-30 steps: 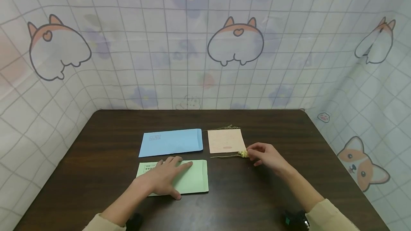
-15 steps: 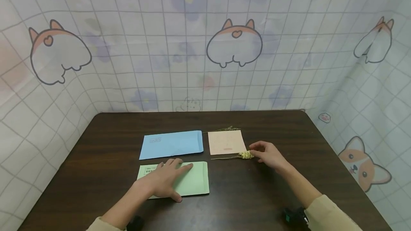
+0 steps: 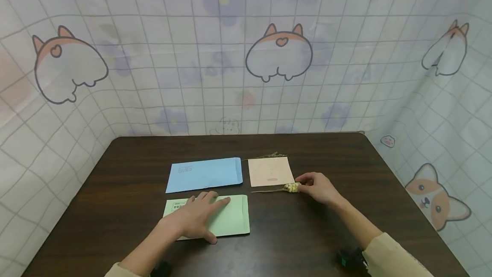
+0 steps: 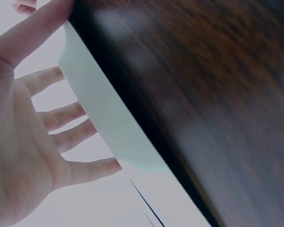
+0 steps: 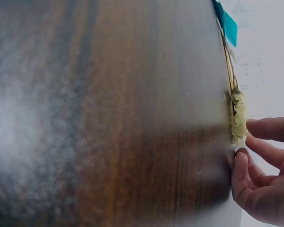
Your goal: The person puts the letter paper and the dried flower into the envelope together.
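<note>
My left hand (image 3: 200, 216) rests with spread fingers on a pale green envelope (image 3: 232, 215), covering part of its left side; in the left wrist view the fingertips lie against the envelope's edge (image 4: 97, 97). On the table's right half, my right hand (image 3: 318, 188) pinches the head of a pale yellow dried flower (image 3: 291, 187) by its right end. The thin stem points left along the tabletop, just below a peach square card (image 3: 270, 172). In the right wrist view the flower head (image 5: 239, 116) meets the fingertips, while the other fingers are curled.
A blue envelope (image 3: 205, 175) lies beyond the green one, left of the card. Another thin dried sprig (image 3: 274, 155) lies along the card's far edge. The dark wooden table (image 3: 134, 153) meets a patterned cloth backdrop (image 3: 215, 76). Dark objects (image 3: 351, 260) sit near the right sleeve.
The right hand shifts slightly right, then back left onto the flower head, its thumb now covering the flower's right end. The left hand stays on the green envelope. The head view tilts slightly.
</note>
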`<state>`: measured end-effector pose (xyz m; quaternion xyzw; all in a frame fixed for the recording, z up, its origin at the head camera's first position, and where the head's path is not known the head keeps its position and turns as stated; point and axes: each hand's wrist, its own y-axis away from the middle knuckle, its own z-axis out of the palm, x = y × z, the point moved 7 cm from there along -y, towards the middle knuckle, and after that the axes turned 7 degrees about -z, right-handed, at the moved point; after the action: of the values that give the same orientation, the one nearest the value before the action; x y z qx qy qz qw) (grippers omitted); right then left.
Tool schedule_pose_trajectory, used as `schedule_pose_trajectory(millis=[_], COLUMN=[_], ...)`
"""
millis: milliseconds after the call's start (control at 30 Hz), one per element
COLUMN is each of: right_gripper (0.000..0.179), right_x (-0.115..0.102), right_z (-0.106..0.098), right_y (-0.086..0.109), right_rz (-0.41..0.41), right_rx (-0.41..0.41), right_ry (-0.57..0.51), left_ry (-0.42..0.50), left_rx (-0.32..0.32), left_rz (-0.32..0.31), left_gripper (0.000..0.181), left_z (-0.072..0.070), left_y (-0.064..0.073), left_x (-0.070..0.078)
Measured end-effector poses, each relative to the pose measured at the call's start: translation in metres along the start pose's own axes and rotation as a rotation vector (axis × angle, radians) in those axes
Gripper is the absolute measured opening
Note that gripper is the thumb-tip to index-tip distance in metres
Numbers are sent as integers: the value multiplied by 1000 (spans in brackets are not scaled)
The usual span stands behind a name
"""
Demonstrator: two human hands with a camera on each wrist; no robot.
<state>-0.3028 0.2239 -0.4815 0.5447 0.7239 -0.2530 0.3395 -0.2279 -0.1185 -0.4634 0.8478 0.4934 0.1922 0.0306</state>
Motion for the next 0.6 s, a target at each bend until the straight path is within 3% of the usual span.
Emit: schedule_pose_trajectory(millis=[400, 600], right_gripper=[12, 9], right_x=[1, 1], right_z=[0, 3], right_y=[2, 5], right_rz=[-2, -28], right_rx=[2, -16], right_ry=[31, -6], left_ry=[-6, -3], left_rx=[4, 2], left_rz=[-5, -3], left_gripper=[102, 103], left_z=[0, 0], left_y=[0, 0], left_x=[0, 0])
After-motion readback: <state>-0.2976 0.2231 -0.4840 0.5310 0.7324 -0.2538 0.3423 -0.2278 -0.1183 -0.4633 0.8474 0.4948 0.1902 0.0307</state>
